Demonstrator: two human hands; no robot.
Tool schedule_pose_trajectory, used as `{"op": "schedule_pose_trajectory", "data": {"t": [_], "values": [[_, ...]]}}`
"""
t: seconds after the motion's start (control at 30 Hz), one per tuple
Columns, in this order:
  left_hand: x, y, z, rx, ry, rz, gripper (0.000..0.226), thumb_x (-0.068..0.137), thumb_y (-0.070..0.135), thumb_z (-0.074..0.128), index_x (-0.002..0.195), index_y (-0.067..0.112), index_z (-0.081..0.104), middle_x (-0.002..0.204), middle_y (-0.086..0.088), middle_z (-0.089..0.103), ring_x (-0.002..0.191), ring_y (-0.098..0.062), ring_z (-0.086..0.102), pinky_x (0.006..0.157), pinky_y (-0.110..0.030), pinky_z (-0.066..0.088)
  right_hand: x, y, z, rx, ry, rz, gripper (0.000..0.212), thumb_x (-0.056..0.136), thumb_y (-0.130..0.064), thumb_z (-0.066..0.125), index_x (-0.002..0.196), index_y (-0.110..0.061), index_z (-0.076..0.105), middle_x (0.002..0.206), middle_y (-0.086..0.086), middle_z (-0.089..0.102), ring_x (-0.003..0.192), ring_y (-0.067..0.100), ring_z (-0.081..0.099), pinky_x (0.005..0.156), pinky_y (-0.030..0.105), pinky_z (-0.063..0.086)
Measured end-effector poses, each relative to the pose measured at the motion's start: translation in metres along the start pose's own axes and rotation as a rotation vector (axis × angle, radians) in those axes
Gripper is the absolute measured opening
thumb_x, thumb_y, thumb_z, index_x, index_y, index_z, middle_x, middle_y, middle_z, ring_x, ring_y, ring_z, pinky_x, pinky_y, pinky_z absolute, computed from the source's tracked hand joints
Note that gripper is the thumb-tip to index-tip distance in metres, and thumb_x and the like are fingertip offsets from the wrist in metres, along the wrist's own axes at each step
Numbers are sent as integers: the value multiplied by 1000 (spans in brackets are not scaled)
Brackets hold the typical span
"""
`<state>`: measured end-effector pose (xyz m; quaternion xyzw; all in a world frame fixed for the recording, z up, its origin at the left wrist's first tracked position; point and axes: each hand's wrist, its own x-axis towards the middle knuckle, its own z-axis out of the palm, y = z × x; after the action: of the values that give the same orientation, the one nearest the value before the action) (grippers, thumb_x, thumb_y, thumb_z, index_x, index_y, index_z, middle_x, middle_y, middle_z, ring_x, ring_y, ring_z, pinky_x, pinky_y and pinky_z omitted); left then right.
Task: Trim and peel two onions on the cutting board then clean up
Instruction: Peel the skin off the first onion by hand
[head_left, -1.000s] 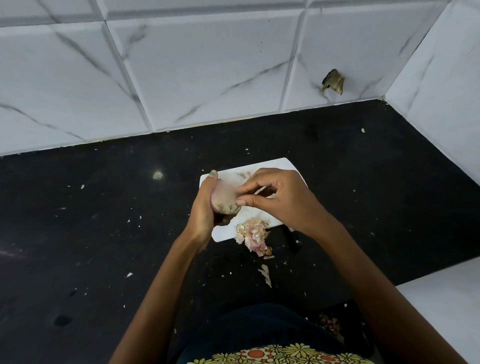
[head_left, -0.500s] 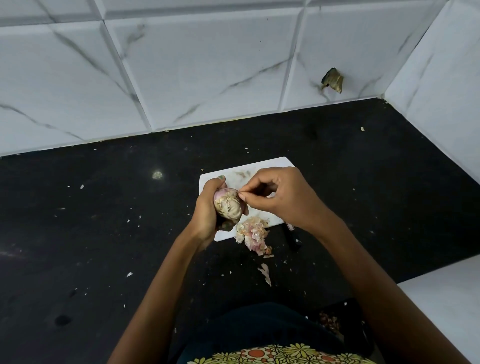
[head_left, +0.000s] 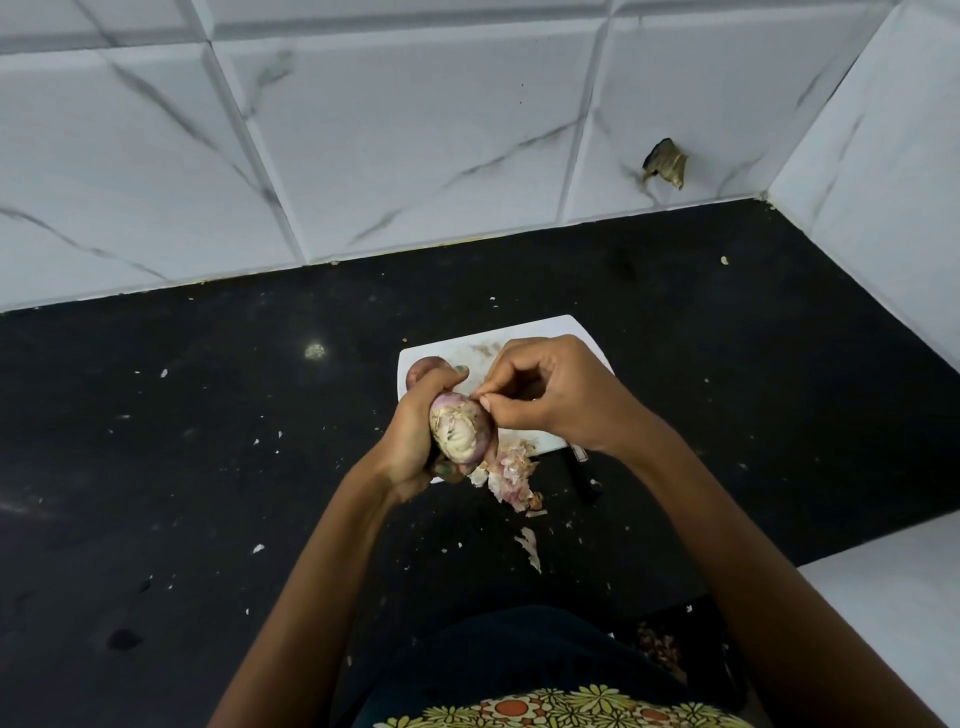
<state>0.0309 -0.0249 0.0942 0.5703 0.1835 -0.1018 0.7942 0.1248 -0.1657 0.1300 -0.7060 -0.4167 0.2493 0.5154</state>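
My left hand (head_left: 415, 436) grips a pale purple onion (head_left: 460, 428) above the near edge of the small white cutting board (head_left: 545, 332), its cut end turned toward me. My right hand (head_left: 556, 395) pinches the skin at the onion's upper right edge with thumb and forefinger. A second, reddish-brown onion (head_left: 420, 370) peeks out behind my left hand on the board's left side. A heap of pink and white peels (head_left: 511, 470) lies at the board's near edge. A dark knife (head_left: 584, 470) lies on the counter under my right wrist, mostly hidden.
The black counter (head_left: 208, 441) is speckled with small peel scraps, one larger scrap (head_left: 530, 548) lying near me. White marbled tile walls stand behind and to the right. A white surface (head_left: 893, 582) sits at the lower right.
My left hand has turned the onion so its cut end faces me and has lowered it a little. The right fingers moved to its upper right edge. The second onion has come into view.
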Motion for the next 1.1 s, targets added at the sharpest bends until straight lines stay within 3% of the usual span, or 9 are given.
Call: {"op": "schedule_pose_trajectory", "data": {"t": [0.27, 0.43, 0.53, 0.73, 0.9, 1.1], "values": [[6, -4, -5, -23, 42, -38, 53, 93, 49, 36, 71, 3, 50, 58, -15, 48, 38, -19, 40, 40, -17, 20, -4, -6, -3, -24, -56, 72, 24, 68, -13, 85, 86, -7, 70, 85, 3, 70, 79, 19, 69, 73, 32, 59], [4, -4, -3, 64, -12, -22, 65, 95, 51, 30, 63, 0, 53, 63, -17, 47, 37, -19, 37, 35, -17, 26, -2, -3, -2, -6, -17, 66, 5, 77, -1, 74, 79, 0, 69, 79, 13, 69, 71, 16, 66, 70, 31, 57], [5, -5, -4, 64, -15, -18, 66, 96, 50, 29, 57, 4, 53, 56, -14, 47, 35, -19, 35, 36, -15, 24, -3, -4, -3, -6, -20, 70, 6, 78, -2, 74, 81, 1, 70, 80, 13, 70, 73, 20, 67, 71, 33, 57], [8, -4, -8, 56, 29, -17, 46, 93, 48, 39, 81, 4, 48, 51, -14, 48, 37, -18, 38, 38, -17, 19, -3, -7, 2, -13, -34, 105, 20, 70, -9, 83, 82, -5, 67, 81, 8, 70, 69, 11, 66, 66, 25, 55], [9, -5, -8, 85, -11, 1, 55, 96, 47, 32, 70, 1, 47, 58, -16, 46, 36, -18, 33, 37, -17, 16, -4, -8, 1, 14, -32, 107, 12, 74, -3, 78, 80, -6, 69, 81, 11, 70, 70, 12, 67, 67, 23, 55], [9, -10, -9, -1, 38, -33, 52, 95, 45, 36, 62, 8, 51, 47, -12, 46, 36, -18, 36, 39, -17, 20, -5, -9, 1, 10, -51, 120, 19, 72, -10, 82, 85, -5, 70, 85, 5, 71, 75, 14, 69, 69, 23, 55]]}}
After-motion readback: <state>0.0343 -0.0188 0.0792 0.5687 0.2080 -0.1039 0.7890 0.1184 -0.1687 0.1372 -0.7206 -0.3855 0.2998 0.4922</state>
